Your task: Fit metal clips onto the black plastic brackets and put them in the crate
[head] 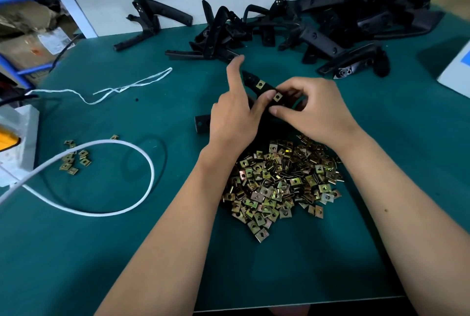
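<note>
A black plastic bracket [254, 81] is held over the middle of the green table [127, 226], with two brass-coloured metal clips on it: one [261, 84] near its far end and one [277, 97] between my hands. My left hand [232, 117] grips the bracket from the left, thumb by the nearer clip and index finger pointing up. My right hand [315, 109] pinches the bracket at that clip from the right. A big heap of loose clips [282, 178] lies just below my wrists. Many more black brackets [318, 25] are piled along the back. No crate is in view.
A white cord [142, 152] loops across the left of the table, beside a small scatter of clips [72, 160]. White string [132, 85] lies further back. A white-and-yellow object [15, 137] sits at the left edge, a pale box [457, 68] at the right edge.
</note>
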Tool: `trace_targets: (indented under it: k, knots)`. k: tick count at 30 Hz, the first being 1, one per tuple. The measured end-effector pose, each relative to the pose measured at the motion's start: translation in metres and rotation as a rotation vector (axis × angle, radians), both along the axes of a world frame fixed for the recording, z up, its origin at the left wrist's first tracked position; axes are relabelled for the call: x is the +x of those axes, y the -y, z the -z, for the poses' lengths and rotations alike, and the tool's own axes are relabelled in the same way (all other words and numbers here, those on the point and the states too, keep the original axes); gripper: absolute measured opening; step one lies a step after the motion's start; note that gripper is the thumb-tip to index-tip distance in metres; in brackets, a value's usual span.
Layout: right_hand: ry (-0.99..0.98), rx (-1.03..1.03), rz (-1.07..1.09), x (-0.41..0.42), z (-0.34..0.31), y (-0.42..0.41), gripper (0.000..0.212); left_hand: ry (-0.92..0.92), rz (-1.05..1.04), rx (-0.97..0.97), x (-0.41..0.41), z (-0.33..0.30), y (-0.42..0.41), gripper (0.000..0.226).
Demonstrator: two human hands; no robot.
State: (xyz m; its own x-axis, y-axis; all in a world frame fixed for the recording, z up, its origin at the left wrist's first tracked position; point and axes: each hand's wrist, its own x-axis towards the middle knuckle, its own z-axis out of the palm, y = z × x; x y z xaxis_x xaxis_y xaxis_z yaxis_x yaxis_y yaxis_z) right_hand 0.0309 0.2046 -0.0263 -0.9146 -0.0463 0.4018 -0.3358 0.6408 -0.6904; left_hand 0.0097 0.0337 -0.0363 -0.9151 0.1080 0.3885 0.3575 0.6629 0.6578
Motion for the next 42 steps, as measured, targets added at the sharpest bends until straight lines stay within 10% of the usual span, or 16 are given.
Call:
trace_targets:
  k: [6,28,42]
  knots:
    - [-0.066,-0.09,0.11,-0.002,0.005,0.006,0.019,-0.019,0.136,-0.026,-0.006,0.002,0.01,0.024]
    - [-0.109,0.091,-0.06,-0.003,0.008,0.005,0.02,-0.069,0.16,-0.156,-0.011,-0.002,0.015,0.02]
    - [-0.254,-0.188,0.508,0.145,-0.03,-0.178,0.029,-0.256,0.675,-0.255,0.075,-0.089,-0.216,0.027]
